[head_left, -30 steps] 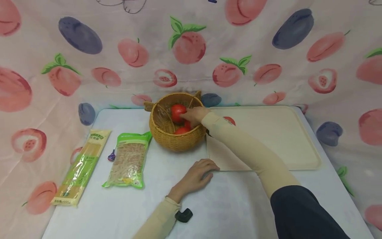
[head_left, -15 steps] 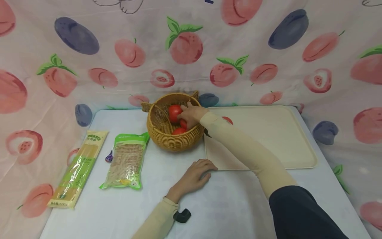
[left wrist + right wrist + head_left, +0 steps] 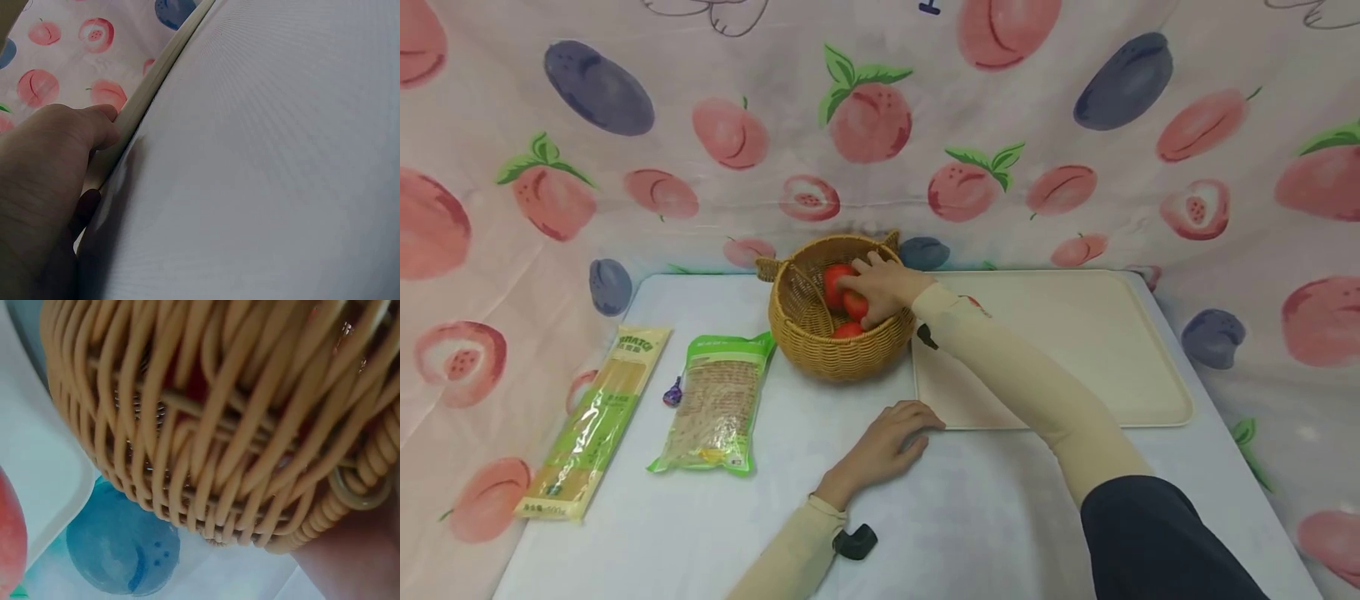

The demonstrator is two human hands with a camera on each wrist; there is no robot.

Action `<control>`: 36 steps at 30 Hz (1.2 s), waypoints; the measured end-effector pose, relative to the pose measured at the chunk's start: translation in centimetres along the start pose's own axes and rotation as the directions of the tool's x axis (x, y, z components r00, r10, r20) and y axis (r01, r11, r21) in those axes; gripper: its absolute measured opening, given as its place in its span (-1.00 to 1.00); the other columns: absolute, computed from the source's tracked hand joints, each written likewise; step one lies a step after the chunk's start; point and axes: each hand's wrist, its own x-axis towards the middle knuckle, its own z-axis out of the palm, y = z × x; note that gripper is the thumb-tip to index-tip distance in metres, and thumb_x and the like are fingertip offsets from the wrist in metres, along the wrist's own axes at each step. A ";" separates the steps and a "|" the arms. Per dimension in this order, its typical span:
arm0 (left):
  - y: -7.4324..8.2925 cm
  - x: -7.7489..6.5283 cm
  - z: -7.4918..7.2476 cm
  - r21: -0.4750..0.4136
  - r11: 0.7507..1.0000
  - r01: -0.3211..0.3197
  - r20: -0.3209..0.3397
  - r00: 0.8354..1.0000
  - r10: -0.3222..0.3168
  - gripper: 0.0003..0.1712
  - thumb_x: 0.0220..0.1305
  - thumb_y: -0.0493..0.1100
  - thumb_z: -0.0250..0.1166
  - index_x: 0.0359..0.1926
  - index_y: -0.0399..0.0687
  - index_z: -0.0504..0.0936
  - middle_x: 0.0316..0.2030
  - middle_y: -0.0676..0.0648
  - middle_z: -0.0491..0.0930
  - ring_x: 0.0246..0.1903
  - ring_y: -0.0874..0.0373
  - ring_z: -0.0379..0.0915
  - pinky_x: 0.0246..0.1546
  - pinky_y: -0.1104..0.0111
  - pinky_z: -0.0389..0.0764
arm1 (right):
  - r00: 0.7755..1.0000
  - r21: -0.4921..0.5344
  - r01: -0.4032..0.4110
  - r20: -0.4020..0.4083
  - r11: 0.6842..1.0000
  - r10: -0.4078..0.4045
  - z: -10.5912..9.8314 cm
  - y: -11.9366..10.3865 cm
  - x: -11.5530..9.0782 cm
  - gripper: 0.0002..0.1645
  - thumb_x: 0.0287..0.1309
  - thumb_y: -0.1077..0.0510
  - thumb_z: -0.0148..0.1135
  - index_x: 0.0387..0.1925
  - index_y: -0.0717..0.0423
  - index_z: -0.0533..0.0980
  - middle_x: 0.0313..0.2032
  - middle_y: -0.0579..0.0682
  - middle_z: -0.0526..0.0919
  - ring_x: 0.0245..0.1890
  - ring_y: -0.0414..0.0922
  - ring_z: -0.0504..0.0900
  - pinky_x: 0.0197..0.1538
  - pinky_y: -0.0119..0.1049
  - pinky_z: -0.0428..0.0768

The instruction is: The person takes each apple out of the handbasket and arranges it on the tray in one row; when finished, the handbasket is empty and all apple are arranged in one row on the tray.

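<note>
My right hand (image 3: 883, 292) reaches into a wicker basket (image 3: 831, 358) at the back of the table, its fingers curled round a tomato (image 3: 855, 306). Two other tomatoes show beside it: one (image 3: 833, 283) farther back and one (image 3: 848, 330) near the front rim. In the right wrist view the basket's woven side (image 3: 206, 425) hides most of the fingers. My left hand (image 3: 883, 442) lies relaxed at the near left corner of a cream tray (image 3: 1075, 350). Its fingertips touch the tray's rim (image 3: 147, 87). A red object (image 3: 976, 304) on the tray is mostly behind my right forearm.
A long noodle packet (image 3: 595, 425) lies at the table's left. Right of it are a small purple wrapped candy (image 3: 673, 393) and a green-edged bag (image 3: 713, 404). A fruit-printed cloth (image 3: 730, 83) hangs behind the table.
My right fingers have shifted over the tomato, which has moved slightly up and left inside the basket. The left hand stays at the tray corner. The head view has shifted slightly.
</note>
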 end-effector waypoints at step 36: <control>0.1 -0.1 -0.2 -0.027 1.000 0.006 0.008 1.000 -0.006 -0.69 0.34 -0.19 0.11 0.05 0.18 0.54 0.04 0.22 0.48 0.19 0.32 0.27 0.19 0.30 0.36 | 0.956 0.377 0.130 -0.293 0.917 -0.015 1.0 0.4 -0.8 -0.13 -0.08 -0.06 0.32 0.28 -0.21 0.15 0.17 0.00 0.25 0.08 -0.09 0.38 0.09 -0.13 0.51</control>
